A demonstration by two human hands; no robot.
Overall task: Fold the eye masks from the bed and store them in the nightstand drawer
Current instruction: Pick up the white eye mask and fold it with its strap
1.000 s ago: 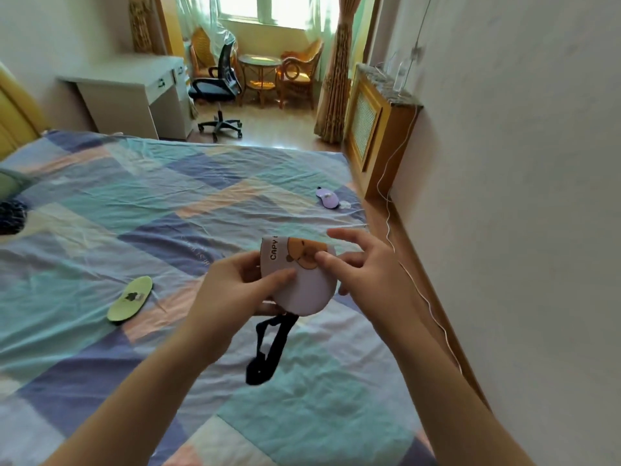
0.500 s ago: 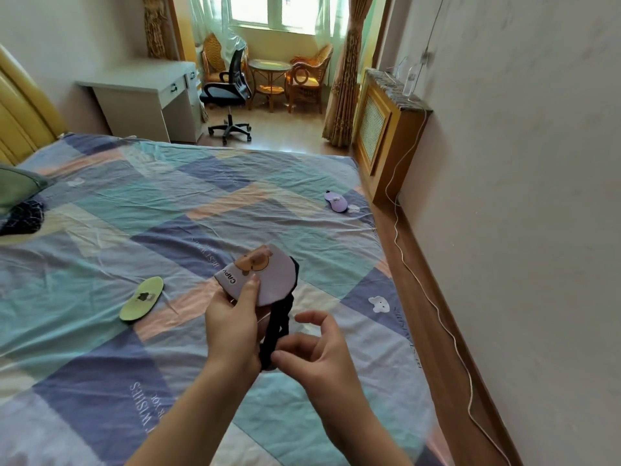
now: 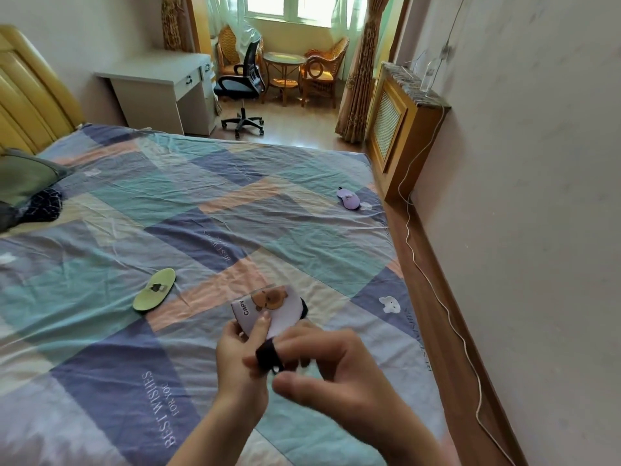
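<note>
Folded lilac fabric eye mask with a capybara print (image 3: 268, 309) sits pinched in the left hand (image 3: 240, 358) above the patchwork bed (image 3: 100, 364), while the right hand's fingers (image 3: 322, 348) clamp its black elastic strap (image 3: 267, 356). Folding seems nearly done; next, tuck the strap and collect the green mask (image 3: 155, 290) at ten o'clock and the purple one (image 3: 348, 198) at one o'clock.

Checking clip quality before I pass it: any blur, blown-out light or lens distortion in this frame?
Head view: the right hand is motion-blurred, its fingers smeared around the black strap; the left hand and the folded capybara mask stay fairly sharp; the window is overexposed; the wide lens bows the wall and the bed edges.
</note>
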